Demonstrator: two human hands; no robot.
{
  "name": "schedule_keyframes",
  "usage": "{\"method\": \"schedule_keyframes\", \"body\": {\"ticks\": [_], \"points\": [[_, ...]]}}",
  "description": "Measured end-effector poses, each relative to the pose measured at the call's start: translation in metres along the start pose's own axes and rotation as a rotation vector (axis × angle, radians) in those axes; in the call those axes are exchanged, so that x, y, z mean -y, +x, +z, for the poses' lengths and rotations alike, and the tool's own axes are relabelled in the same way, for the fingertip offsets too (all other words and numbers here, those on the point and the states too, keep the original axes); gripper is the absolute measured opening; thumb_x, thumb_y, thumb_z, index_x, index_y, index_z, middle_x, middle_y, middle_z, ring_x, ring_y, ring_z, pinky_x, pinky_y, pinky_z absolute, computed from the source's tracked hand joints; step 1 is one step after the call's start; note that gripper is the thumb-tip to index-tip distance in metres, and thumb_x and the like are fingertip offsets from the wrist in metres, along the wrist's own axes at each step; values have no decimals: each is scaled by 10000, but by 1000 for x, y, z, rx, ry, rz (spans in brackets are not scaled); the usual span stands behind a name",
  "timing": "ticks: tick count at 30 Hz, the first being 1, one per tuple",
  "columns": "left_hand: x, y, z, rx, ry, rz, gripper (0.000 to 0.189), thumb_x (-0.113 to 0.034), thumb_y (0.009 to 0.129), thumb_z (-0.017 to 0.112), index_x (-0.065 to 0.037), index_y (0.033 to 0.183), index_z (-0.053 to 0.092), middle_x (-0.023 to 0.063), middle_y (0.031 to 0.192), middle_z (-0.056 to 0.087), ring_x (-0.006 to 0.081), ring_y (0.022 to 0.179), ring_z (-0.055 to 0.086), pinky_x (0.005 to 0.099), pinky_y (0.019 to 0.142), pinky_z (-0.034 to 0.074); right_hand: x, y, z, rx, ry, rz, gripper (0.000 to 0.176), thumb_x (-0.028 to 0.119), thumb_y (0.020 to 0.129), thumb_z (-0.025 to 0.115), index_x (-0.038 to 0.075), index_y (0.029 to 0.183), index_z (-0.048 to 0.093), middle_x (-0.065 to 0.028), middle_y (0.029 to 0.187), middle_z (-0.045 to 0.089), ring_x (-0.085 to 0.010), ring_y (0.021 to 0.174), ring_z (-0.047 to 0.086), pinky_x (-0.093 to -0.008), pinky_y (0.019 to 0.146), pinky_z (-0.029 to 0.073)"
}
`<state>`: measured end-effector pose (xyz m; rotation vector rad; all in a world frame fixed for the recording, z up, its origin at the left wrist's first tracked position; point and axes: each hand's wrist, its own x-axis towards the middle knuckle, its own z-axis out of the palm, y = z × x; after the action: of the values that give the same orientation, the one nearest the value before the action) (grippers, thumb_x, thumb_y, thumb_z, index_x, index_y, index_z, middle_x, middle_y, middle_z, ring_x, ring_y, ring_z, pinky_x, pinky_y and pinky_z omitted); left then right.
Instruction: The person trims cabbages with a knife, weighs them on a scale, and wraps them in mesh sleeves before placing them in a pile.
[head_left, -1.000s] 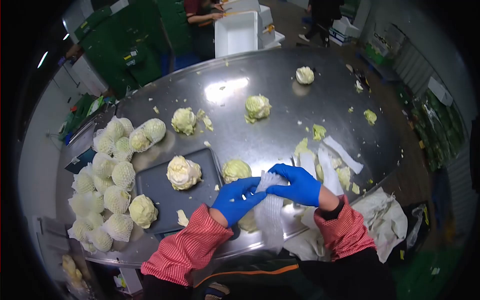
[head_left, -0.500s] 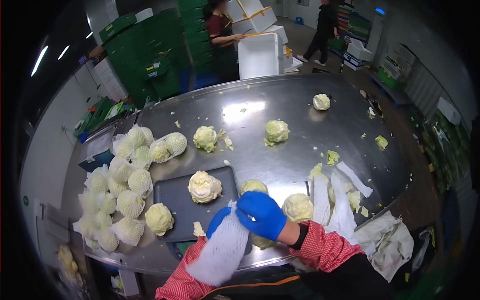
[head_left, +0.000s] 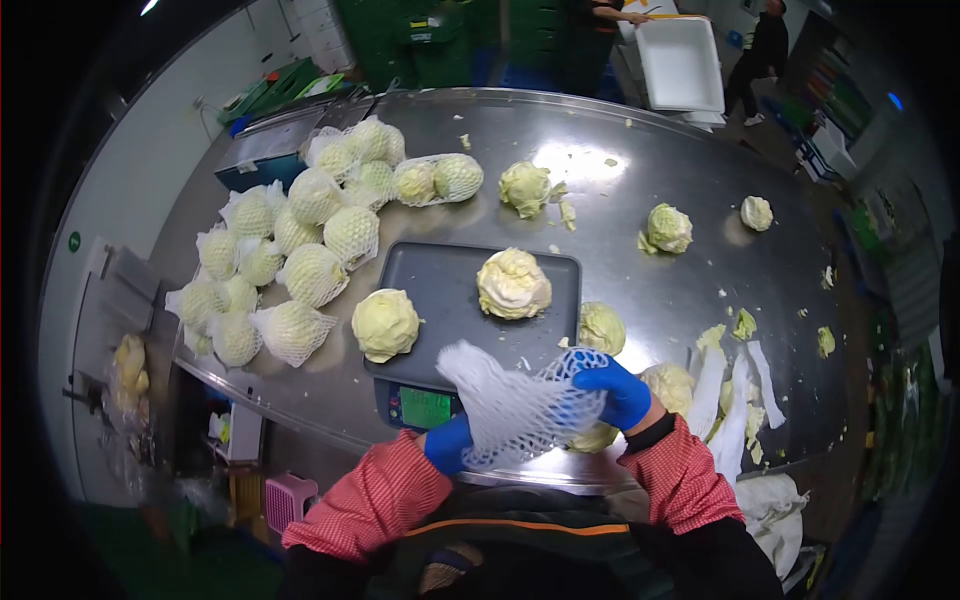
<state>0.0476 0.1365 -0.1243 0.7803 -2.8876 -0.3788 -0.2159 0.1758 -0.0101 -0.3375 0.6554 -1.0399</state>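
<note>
A white foam net sleeve (head_left: 520, 405) is stretched between my two blue-gloved hands in front of the scale. My right hand (head_left: 617, 388) is closed on the sleeve's right end, where the mesh is spread wide. My left hand (head_left: 448, 444) is at its lower left side, gripping it, with the fingers mostly covered by the mesh. Just beyond, a peeled cabbage (head_left: 513, 284) rests on the scale's dark tray (head_left: 440, 262). Another cabbage (head_left: 386, 326) is at the tray's left edge. The green display (head_left: 425, 407) is lit, its digits too blurred to read.
Several netted cabbages (head_left: 313, 275) are piled at left on the metal table (head_left: 640, 300). Bare cabbages (head_left: 669, 229) stand across it, some beside my right hand. More flat net sleeves (head_left: 735, 415) and leaf scraps lie at right. A person holds a white box (head_left: 682, 65) beyond the table.
The view has turned, shifting the table up and right. The sleeve, earlier hanging narrow below both hands, is now spread open between them, and my right hand has moved away from the left.
</note>
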Motion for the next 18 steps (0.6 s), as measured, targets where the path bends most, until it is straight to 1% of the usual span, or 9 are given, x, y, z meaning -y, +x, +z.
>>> {"method": "schedule_keyframes", "body": {"ticks": [3,4,6,8,10,11,13,15,18], "points": [[-1,-16,-81,372,-1644,-392,473,-243,918,559,-50,1335,448,88,1248,561,145,1082,546,303,961,411,-1,11,-13,44,-314,123,327,87,806,635,-1,1115,579,-66,953,656,-150,887,616,-287,808,498],[12,-17,-85,301,-1269,-464,456,-235,864,645,-21,1244,509,115,1152,608,182,1056,576,327,912,454,4,17,-3,-19,-619,94,339,123,823,630,-4,1129,560,-60,918,652,-117,857,603,-270,766,495],[-1,3,-166,206,-773,-954,460,-254,834,673,-56,1219,518,157,1058,619,244,979,609,358,831,483,10,41,4,-301,-1035,-81,345,180,843,612,2,1134,557,-100,914,662,-176,848,629,-296,752,499],[26,-5,-155,-368,-346,-717,489,-290,797,700,-83,1201,520,209,989,595,332,921,609,403,790,489,24,63,26,-501,-1387,-202,433,304,858,582,6,1168,534,-176,954,654,-284,873,640,-364,758,500],[47,13,-167,-712,-19,-626,529,-269,786,708,-48,1226,513,176,895,602,308,807,599,394,739,482,40,91,55,-610,-1611,-306,543,413,862,546,24,1236,479,-237,1008,638,-387,924,624,-444,787,492],[59,21,-176,-655,30,-745,532,-305,803,683,-41,1231,511,193,925,606,331,838,601,404,762,479,46,106,63,-664,-1684,-386,569,426,862,530,40,1271,446,-241,1018,635,-409,945,609,-470,805,484],[82,29,-191,-534,129,-978,552,-378,836,632,-25,1241,507,226,985,614,377,900,604,425,810,472,64,133,73,-690,-1807,-248,560,403,853,540,34,1262,438,-238,1015,638,-400,940,617,-463,809,488],[113,21,-174,-369,93,-986,575,-453,861,560,-24,1241,516,246,1037,605,400,943,591,442,845,458,70,146,78,-698,-1910,-177,547,385,845,547,28,1246,443,-235,1017,639,-392,937,623,-459,813,490],[106,29,-177,-73,-16,-1079,587,-526,894,455,-46,1218,552,270,1089,595,399,1011,576,442,897,438,72,154,76,-702,-1998,-92,527,397,845,531,9,1198,485,-224,1031,640,-373,956,623,-459,838,484]]}}
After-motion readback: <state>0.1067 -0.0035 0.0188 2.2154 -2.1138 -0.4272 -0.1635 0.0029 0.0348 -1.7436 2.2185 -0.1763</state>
